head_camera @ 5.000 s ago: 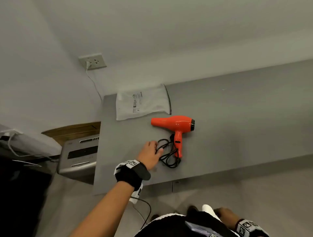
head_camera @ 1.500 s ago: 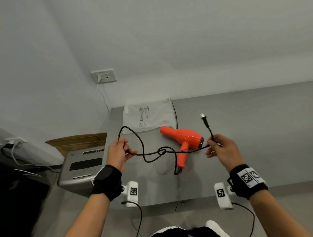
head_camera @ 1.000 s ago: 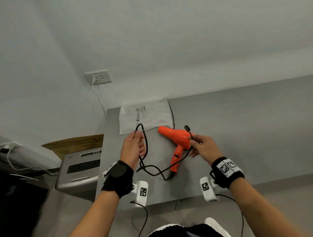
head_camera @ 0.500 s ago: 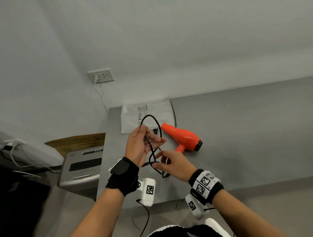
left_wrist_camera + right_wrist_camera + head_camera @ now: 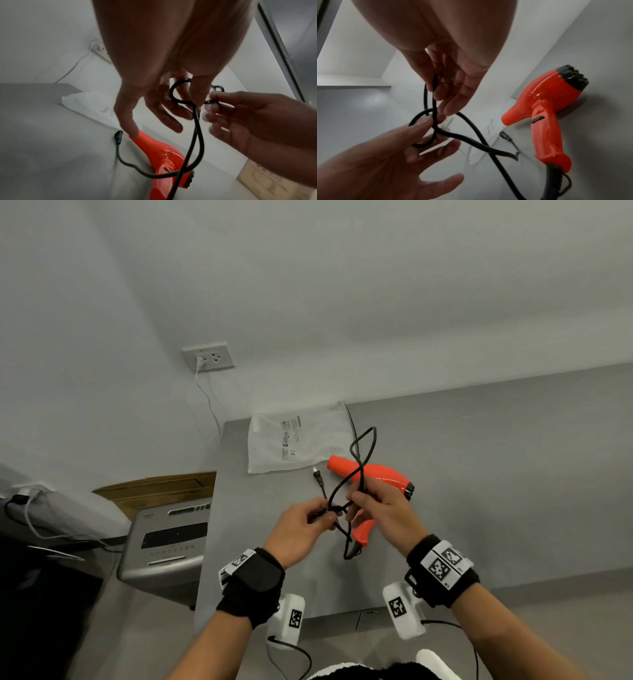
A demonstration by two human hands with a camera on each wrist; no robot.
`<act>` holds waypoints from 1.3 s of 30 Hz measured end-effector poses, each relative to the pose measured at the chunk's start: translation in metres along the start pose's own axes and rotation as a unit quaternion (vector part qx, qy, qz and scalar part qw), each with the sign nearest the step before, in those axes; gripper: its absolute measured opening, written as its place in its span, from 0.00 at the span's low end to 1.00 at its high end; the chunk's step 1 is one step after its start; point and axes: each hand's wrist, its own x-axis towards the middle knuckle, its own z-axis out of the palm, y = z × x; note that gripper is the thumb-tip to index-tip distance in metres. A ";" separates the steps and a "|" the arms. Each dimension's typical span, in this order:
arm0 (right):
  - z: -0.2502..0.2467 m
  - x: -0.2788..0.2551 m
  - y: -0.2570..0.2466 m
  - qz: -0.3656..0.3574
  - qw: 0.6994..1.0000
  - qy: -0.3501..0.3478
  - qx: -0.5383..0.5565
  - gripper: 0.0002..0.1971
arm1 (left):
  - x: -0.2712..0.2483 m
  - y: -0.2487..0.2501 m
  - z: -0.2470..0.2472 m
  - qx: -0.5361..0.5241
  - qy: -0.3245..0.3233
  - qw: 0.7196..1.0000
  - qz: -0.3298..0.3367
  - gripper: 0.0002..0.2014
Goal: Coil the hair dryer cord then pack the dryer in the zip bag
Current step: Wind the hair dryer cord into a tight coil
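Note:
The orange hair dryer lies on the grey table, its nozzle toward the white zip bag behind it. Both hands are raised over the dryer's handle, holding its black cord. My left hand pinches a small loop of cord between thumb and fingers. My right hand pinches two strands of cord, which rise in a tall loop above it. The plug sticks out free to the upper left of my left hand. A slack strand runs down to the dryer's handle.
A silver machine and a cardboard box stand below the table's left end. A wall outlet with a white cable plugged in is behind. To the right the grey tabletop runs to the frame's edge.
My left hand came down from beside the bag and my right hand rose to meet it. The tall loop now stands above my right hand and the plug sticks out to the left.

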 end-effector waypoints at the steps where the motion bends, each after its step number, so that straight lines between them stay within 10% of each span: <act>1: -0.004 -0.001 0.002 0.013 1.000 0.025 -0.007 0.07 | 0.000 0.002 0.001 -0.007 0.012 1.000 -0.006 0.07; 7: -0.026 -0.003 0.007 0.027 0.910 0.125 -0.395 0.08 | 0.002 0.009 0.005 -0.008 0.035 0.999 -0.006 0.12; 11: -0.026 0.005 -0.008 -0.153 0.897 0.004 -0.414 0.25 | 0.004 0.007 0.013 0.028 0.011 0.999 0.017 0.12; 15: -0.018 0.013 -0.019 -0.173 0.857 -0.107 -0.473 0.07 | 0.004 0.012 0.016 0.024 0.020 0.999 0.035 0.16; 24: -0.074 0.031 -0.030 -0.025 0.950 0.232 -0.208 0.11 | 0.005 0.002 0.007 -0.100 0.020 0.995 0.010 0.10; 32: -0.135 0.023 -0.014 0.032 0.909 0.383 -0.159 0.12 | 0.000 0.000 0.005 -0.062 0.048 0.997 0.010 0.11; 39: -0.096 0.011 -0.002 -0.022 0.837 0.198 -0.510 0.22 | 0.004 0.007 0.015 -0.065 0.023 0.998 0.017 0.11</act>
